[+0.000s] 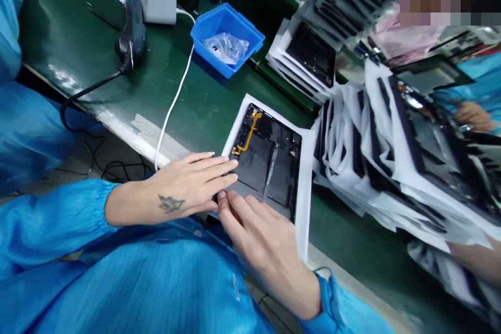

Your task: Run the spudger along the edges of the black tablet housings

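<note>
A black device housing with an orange flex cable lies on a white foam sheet near the table's front edge. My left hand, with a tattoo on its back, rests flat over the housing's left edge, fingers stretched out. Curled at the housing's lower left corner is my right hand, its thumb and index finger pressed together close to the left fingertips. Whatever lies between those fingers is too small or hidden to make out.
Beyond the housing are a blue bin with clear plastic bags, a white cable and a black handheld tool. Stacked panels with white sheets stand at the right. Other people in blue sleeves are at both sides.
</note>
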The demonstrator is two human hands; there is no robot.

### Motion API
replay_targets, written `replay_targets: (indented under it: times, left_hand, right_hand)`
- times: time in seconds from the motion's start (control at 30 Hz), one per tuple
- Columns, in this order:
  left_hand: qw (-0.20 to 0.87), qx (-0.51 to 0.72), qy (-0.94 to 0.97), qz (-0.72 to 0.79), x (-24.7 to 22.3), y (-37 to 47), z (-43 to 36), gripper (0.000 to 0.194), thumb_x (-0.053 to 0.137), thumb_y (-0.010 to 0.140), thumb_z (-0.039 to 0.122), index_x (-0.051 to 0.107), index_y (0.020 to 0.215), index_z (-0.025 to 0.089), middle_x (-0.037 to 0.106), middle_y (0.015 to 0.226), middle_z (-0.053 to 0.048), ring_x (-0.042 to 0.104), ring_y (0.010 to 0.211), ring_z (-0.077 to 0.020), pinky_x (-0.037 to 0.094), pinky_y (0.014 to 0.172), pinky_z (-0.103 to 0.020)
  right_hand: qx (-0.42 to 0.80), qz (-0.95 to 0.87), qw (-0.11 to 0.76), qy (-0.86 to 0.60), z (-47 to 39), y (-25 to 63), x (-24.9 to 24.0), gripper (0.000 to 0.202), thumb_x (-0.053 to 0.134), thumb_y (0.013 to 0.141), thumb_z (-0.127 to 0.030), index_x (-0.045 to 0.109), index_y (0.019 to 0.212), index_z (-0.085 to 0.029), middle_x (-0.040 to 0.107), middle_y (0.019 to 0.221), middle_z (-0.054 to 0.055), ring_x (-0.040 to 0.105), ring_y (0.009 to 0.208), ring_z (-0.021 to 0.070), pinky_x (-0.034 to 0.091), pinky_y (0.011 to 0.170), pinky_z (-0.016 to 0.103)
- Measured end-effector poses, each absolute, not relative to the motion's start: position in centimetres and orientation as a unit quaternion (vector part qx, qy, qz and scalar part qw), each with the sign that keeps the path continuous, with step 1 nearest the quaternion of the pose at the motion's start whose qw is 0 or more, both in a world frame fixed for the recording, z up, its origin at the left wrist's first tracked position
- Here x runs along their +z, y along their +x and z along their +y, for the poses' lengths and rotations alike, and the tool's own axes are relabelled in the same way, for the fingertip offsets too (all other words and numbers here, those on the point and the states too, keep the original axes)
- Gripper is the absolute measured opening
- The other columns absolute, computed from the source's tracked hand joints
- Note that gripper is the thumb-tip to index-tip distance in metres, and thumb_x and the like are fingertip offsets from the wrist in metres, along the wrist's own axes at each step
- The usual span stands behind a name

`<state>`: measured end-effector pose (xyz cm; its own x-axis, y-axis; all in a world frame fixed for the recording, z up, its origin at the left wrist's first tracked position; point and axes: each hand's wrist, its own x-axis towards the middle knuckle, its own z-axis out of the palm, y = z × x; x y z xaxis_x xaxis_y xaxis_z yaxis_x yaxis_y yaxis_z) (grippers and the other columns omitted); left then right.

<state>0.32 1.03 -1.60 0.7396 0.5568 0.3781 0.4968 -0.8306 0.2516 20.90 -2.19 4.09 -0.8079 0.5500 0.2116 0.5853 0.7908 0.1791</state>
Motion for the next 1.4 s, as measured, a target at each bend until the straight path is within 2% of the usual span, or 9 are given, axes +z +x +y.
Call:
replay_targets:
  times: [0.2, 0.33, 0.47, 0.63, 0.7, 0.8, 0.9, 1.2, 1.4]
  left_hand:
    - [0.02, 0.211, 0.929, 0.303, -1.3, 0.0, 0.6, 0.053, 0.048, 0.105, 0.043, 0.047, 0.146, 0.01, 0.047, 0.155, -0.015, 0.047, 0.143, -0.026, 0.038, 0.118, -0.042]
    - [0.004, 0.289, 0.901, 0.323, -1.7, -0.7, -0.5, 0.043, 0.049, 0.105, 0.033, 0.053, 0.14, 0.008, 0.058, 0.146, -0.015, 0.057, 0.134, -0.0253, 0.046, 0.113, -0.04]
    - [0.017, 0.354, 0.882, 0.312, -1.9, -1.4, -1.2, 0.027, 0.05, 0.101, 0.01, 0.062, 0.125, 0.008, 0.07, 0.127, -0.013, 0.067, 0.119, -0.0222, 0.054, 0.105, -0.037]
    - [-0.018, 0.356, 0.895, 0.269, -1.6, -1.3, -1.2, 0.027, 0.046, 0.1, 0.006, 0.065, 0.12, 0.008, 0.072, 0.119, -0.015, 0.07, 0.112, -0.0241, 0.06, 0.093, -0.036]
    - [-0.048, 0.342, 0.904, 0.251, -1.4, -1.3, -1.1, 0.028, 0.043, 0.101, 0.006, 0.066, 0.118, 0.009, 0.073, 0.117, -0.014, 0.071, 0.108, -0.0241, 0.061, 0.089, -0.035]
    - [-0.065, 0.323, 0.913, 0.241, -1.3, -1.2, -0.9, 0.028, 0.042, 0.102, 0.009, 0.066, 0.117, 0.009, 0.074, 0.116, -0.014, 0.071, 0.108, -0.0232, 0.061, 0.089, -0.035]
    - [-0.051, 0.328, 0.915, 0.23, -1.3, -1.0, -0.8, 0.025, 0.045, 0.102, 0.01, 0.066, 0.116, 0.008, 0.072, 0.12, -0.016, 0.07, 0.113, -0.0234, 0.06, 0.095, -0.036]
    - [-0.053, 0.348, 0.903, 0.245, -1.5, 0.1, -1.0, 0.024, 0.045, 0.102, 0.009, 0.067, 0.11, 0.007, 0.074, 0.119, -0.014, 0.071, 0.112, -0.0241, 0.061, 0.098, -0.037]
    - [-0.066, 0.325, 0.905, 0.267, -1.5, 0.6, -1.9, 0.027, 0.044, 0.101, 0.01, 0.067, 0.116, 0.007, 0.072, 0.12, -0.016, 0.069, 0.116, -0.0248, 0.057, 0.105, -0.039]
  right_hand:
    - [-0.029, -0.931, 0.144, -0.334, -2.6, 22.2, 3.6, 0.025, 0.045, 0.102, -0.013, 0.068, 0.112, -0.014, 0.072, 0.095, 0.008, 0.062, 0.077, 0.0171, 0.045, 0.063, 0.029]
    - [0.017, -0.804, 0.356, -0.476, -5.1, 22.7, 3.9, 0.041, 0.066, 0.094, -0.015, 0.062, 0.134, -0.021, 0.067, 0.083, 0.003, 0.058, 0.069, 0.0155, 0.046, 0.065, 0.029]
    - [0.23, -0.625, 0.535, -0.52, -5.8, 22.9, 4.0, 0.03, 0.049, 0.104, -0.037, 0.075, 0.113, -0.026, 0.05, 0.059, -0.003, 0.048, 0.055, 0.0135, 0.044, 0.059, 0.029]
    - [0.326, -0.661, 0.477, -0.478, -5.0, 23.4, 2.7, 0.068, 0.029, 0.101, -0.066, 0.08, 0.086, -0.023, 0.064, 0.073, 0.006, 0.059, 0.068, 0.0176, 0.046, 0.058, 0.032]
    - [0.309, -0.682, 0.486, -0.452, -5.3, 23.4, 1.9, 0.054, 0.039, 0.102, -0.058, 0.079, 0.095, -0.022, 0.065, 0.069, 0.004, 0.06, 0.064, 0.0178, 0.049, 0.059, 0.034]
    - [0.205, -0.752, 0.468, -0.418, -6.2, 23.1, 0.5, 0.022, 0.061, 0.098, -0.025, 0.073, 0.117, -0.023, 0.073, 0.086, 0.005, 0.068, 0.079, 0.0217, 0.055, 0.07, 0.038]
    - [0.072, -0.815, 0.418, -0.395, -6.9, 22.6, -0.5, 0.044, 0.065, 0.089, -0.003, 0.067, 0.129, -0.021, 0.073, 0.091, 0.005, 0.068, 0.083, 0.0219, 0.056, 0.075, 0.039]
    - [-0.067, -0.789, 0.409, -0.452, -8.1, 23.5, -2.5, 0.051, 0.067, 0.085, 0.001, 0.066, 0.132, -0.02, 0.072, 0.087, 0.005, 0.062, 0.082, 0.0211, 0.054, 0.079, 0.039]
    - [0.085, -0.754, 0.468, -0.453, -7.3, 24.3, -0.9, 0.028, 0.063, 0.093, -0.014, 0.072, 0.117, -0.025, 0.074, 0.093, 0.005, 0.069, 0.087, 0.0237, 0.058, 0.076, 0.041]
